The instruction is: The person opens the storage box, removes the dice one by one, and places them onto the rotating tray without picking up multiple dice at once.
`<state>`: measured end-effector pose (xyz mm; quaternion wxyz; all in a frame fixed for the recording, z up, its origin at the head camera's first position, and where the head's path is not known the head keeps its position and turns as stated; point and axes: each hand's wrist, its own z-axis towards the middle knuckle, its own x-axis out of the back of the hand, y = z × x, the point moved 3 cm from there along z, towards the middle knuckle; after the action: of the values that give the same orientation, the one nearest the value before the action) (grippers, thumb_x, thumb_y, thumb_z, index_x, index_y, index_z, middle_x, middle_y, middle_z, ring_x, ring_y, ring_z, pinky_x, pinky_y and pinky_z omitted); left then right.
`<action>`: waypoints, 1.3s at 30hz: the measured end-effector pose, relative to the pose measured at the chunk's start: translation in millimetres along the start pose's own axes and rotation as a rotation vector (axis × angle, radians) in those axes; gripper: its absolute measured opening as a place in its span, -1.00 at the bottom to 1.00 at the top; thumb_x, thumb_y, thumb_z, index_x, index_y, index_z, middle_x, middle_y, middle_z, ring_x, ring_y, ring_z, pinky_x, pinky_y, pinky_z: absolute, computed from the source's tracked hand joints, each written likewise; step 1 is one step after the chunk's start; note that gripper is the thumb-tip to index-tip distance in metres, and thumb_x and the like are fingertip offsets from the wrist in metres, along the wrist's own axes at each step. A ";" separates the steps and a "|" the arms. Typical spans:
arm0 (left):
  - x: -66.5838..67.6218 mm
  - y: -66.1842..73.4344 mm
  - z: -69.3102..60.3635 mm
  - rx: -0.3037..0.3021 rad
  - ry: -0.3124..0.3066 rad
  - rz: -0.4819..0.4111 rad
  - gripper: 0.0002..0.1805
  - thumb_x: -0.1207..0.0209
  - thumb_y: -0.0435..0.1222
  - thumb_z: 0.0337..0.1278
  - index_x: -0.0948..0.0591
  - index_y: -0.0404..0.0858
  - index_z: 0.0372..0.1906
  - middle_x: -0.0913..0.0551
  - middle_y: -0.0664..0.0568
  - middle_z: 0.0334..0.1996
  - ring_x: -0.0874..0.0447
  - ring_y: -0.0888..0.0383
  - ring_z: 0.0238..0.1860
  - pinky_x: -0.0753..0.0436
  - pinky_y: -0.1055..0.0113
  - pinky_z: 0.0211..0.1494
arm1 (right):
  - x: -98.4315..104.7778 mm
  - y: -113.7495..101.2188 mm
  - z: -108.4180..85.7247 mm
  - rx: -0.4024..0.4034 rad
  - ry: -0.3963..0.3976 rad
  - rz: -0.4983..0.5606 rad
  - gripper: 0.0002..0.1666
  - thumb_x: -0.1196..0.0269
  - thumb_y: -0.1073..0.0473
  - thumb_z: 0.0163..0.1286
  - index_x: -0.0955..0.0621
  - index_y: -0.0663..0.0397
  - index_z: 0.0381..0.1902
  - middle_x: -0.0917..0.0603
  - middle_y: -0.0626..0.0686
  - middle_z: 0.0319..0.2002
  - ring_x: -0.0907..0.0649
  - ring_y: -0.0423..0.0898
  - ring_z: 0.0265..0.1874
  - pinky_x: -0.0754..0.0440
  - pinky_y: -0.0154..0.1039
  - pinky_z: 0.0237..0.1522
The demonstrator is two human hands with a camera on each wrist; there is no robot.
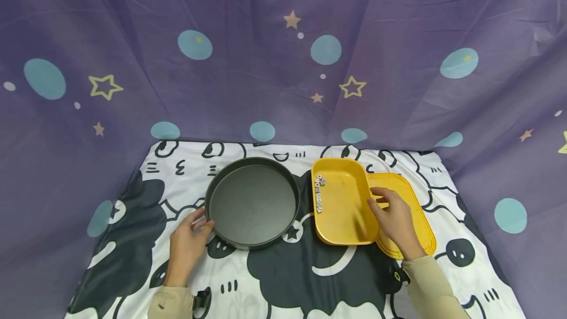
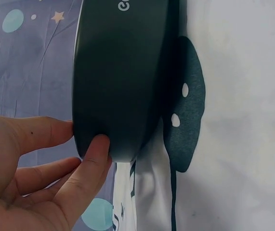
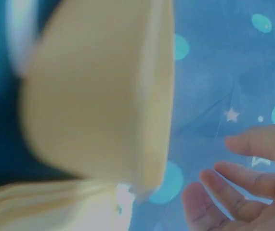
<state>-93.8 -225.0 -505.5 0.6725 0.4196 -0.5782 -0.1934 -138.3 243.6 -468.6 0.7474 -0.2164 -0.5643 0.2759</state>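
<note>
Nearest are two beige sleeves [image 1: 434, 289], and from them reach the hands. The left hand [image 1: 188, 245] has its thumb and fingers apart, tips touching the outer wall of a round dark pan [image 1: 254, 203] at its left side without wrapping round it. The right hand [image 1: 396, 220] is spread and holds nothing; it hangs over a yellow lid [image 1: 398, 183], just beside the right wall of a yellow box [image 1: 345, 186]. The right wrist view shows a gap between fingertips and box.

Inside the box, small white pieces [image 1: 319, 201] with dark marks lie along the left side, mostly in a row. The pan, open side up, stands left of the box; whether the lid's edge goes under the box I cannot tell.

The step in hand looks like steadying the pan while reaching to the box. The next move would seem to call for the right fingers to close on the box's wall, gently enough not to jog the pieces.

The desk [image 1: 478, 255] wears a black-and-white cartoon cloth [image 1: 239, 289], slightly creased. Beyond it and at both sides hangs a purple curtain [image 1: 248, 82] with stars and pale blue discs, hiding the room
</note>
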 end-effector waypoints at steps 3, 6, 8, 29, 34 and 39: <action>0.0 -0.6 -0.6 0.004 0.001 0.002 -0.47 -0.24 -0.30 0.32 -0.47 -0.37 0.34 -0.56 -0.29 0.22 -0.66 -0.18 0.09 -0.64 -0.08 0.01 | -7.1 -10.8 21.2 0.042 -0.032 0.038 -0.66 -0.33 0.26 0.38 -0.65 0.26 0.08 -0.67 0.25 0.01 -0.69 0.17 -0.14 -0.68 0.09 -0.18; -0.3 -0.8 -0.4 0.003 0.005 0.002 -0.47 -0.24 -0.30 0.32 -0.48 -0.36 0.34 -0.56 -0.29 0.22 -0.66 -0.18 0.09 -0.63 -0.09 0.03 | -18.8 -20.7 41.9 0.055 -0.081 0.081 -0.65 -0.34 0.25 0.37 -0.66 0.26 0.08 -0.68 0.23 0.01 -0.69 0.15 -0.14 -0.68 0.07 -0.14; -0.8 -1.2 0.0 0.003 0.004 0.002 -0.47 -0.24 -0.30 0.32 -0.48 -0.36 0.34 -0.57 -0.28 0.21 -0.67 -0.17 0.08 -0.62 -0.09 0.03 | -28.0 -25.4 54.6 0.056 -0.118 0.102 -0.64 -0.33 0.24 0.38 -0.65 0.28 0.09 -0.68 0.23 0.01 -0.69 0.16 -0.12 -0.66 0.07 -0.11; -2.0 -6.3 0.8 -0.017 0.015 -0.009 -0.51 -0.27 -0.29 0.30 -0.54 -0.32 0.30 -0.62 -0.24 0.16 -0.70 -0.15 0.04 -0.60 -0.09 0.05 | -111.7 12.9 107.8 -0.105 -0.333 0.060 -0.71 -0.34 0.35 0.23 -0.71 0.25 -0.06 -0.75 0.18 -0.12 -0.70 0.09 -0.12 -0.63 -0.05 -0.04; -2.2 -7.0 1.2 -0.018 0.017 -0.010 -0.51 -0.26 -0.28 0.31 -0.54 -0.32 0.30 -0.62 -0.24 0.16 -0.69 -0.16 0.04 -0.59 -0.10 0.05 | -119.1 15.8 105.5 -0.120 -0.342 0.059 -0.71 -0.36 0.35 0.22 -0.71 0.24 -0.07 -0.74 0.18 -0.12 -0.67 0.09 -0.10 -0.59 -0.03 0.02; -2.7 -7.6 1.3 -0.013 0.019 -0.016 -0.51 -0.27 -0.28 0.30 -0.54 -0.32 0.30 -0.64 -0.24 0.13 -0.70 -0.16 0.03 -0.59 -0.09 0.06 | -124.9 18.4 105.1 -0.106 -0.326 0.055 -0.73 -0.40 0.34 0.19 -0.73 0.25 -0.11 -0.75 0.16 -0.17 -0.66 0.09 -0.13 -0.58 -0.01 0.01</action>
<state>-94.0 -227.8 -513.1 0.6791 0.4216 -0.5670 -0.1988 -268.9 176.7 -542.4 0.6257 -0.2232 -0.6856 0.2977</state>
